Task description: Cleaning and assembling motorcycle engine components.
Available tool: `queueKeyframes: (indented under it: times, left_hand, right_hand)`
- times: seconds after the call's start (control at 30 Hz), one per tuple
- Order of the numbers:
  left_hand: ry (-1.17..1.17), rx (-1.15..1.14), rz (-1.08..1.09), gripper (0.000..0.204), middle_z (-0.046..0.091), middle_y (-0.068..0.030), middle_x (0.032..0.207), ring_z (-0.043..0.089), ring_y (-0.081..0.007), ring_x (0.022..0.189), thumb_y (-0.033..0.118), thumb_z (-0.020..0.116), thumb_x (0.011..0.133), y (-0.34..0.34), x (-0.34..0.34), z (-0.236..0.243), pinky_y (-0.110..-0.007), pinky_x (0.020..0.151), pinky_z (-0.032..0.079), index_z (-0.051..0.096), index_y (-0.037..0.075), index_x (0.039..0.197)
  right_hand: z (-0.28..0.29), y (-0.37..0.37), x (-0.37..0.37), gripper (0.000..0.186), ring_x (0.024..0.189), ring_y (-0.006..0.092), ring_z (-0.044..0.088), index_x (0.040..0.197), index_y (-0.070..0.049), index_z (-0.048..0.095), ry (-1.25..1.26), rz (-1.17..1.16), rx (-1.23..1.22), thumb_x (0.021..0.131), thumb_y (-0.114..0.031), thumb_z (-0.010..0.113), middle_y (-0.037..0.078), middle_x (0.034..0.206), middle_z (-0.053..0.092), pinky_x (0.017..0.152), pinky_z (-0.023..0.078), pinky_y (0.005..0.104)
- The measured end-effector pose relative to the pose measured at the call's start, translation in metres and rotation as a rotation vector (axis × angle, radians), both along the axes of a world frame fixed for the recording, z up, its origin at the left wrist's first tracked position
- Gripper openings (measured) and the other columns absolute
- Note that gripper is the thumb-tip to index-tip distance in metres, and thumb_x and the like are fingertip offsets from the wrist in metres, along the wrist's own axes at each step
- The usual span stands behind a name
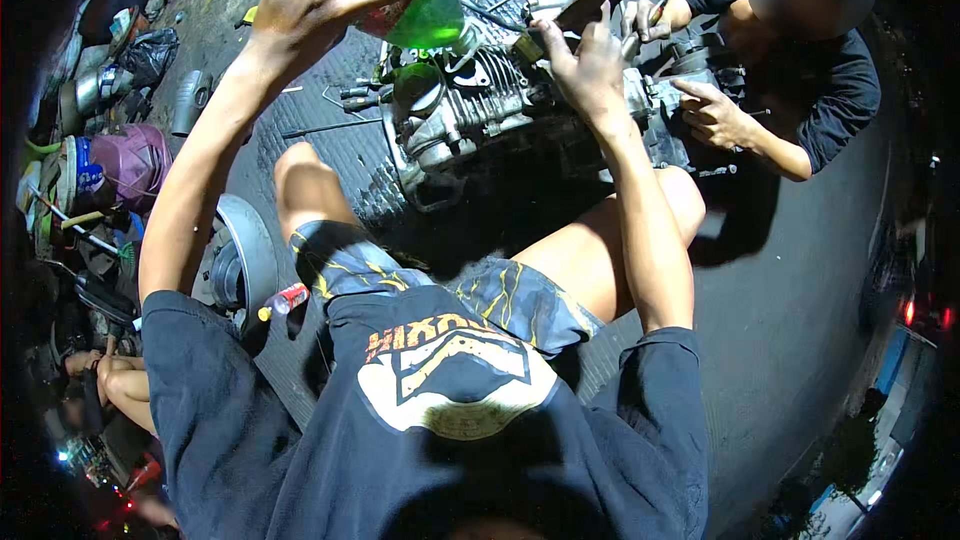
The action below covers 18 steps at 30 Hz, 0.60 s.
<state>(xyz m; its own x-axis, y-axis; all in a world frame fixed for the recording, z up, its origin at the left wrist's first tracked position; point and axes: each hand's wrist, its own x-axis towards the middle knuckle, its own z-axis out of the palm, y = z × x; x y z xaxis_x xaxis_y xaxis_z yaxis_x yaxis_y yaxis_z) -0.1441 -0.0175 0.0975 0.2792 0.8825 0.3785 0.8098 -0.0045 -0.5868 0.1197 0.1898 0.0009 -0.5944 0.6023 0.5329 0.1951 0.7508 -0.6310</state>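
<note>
My left hand (305,5) is wrapped round a clear plastic bottle (432,22) with green liquid inside. The bottle lies tilted, its neck end over the left part of a greasy metal engine (455,125) on the ground. In my right hand (592,75), above the engine's middle, is what looks like a paintbrush (578,12) with a dark, wide handle; its bristle end points down to the left. Across from me at the right, a co-worker's hand (650,20) grips a small tool by the engine, and their other hand (715,115) rests near its right end.
A long thin rod (330,127) and several sockets lie left of the engine. Tools are scattered behind it. Beside my left leg are a grey wheel-like part (240,255) and a small bottle (285,300). Buckets and a purple container (130,165) line the far left.
</note>
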Motion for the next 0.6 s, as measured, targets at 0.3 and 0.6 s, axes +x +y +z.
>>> queueKeyframes:
  times: [0.3, 0.6]
  left_hand:
    - [0.058, -0.026, -0.02, 0.073, 0.058, -0.0013, 0.138, 0.055, -0.0218, 0.128, 0.009, 0.066, 0.083, 0.01, -0.021, 0.002, -0.039, 0.115, 0.038, 0.053, 0.045, 0.145]
    - [0.119, -0.055, 0.014, 0.07, 0.056, -0.0011, 0.142, 0.054, -0.022, 0.13, 0.016, 0.069, 0.084, 0.01, -0.021, 0.01, -0.04, 0.115, 0.039, 0.053, 0.045, 0.145]
  right_hand:
    - [-0.024, 0.014, -0.008, 0.059, 0.076, 0.0442, 0.072, 0.13, 0.006, 0.05, 0.067, 0.0, -0.003, 0.087, -0.022, 0.081, 0.026, 0.08, 0.07, 0.065, 0.058, 0.0468]
    - [0.007, 0.016, 0.01, 0.051, 0.099, 0.0432, 0.071, 0.13, -0.003, 0.054, -0.195, 0.079, -0.179, 0.089, -0.023, 0.077, 0.025, 0.099, 0.073, 0.084, 0.057, 0.046]
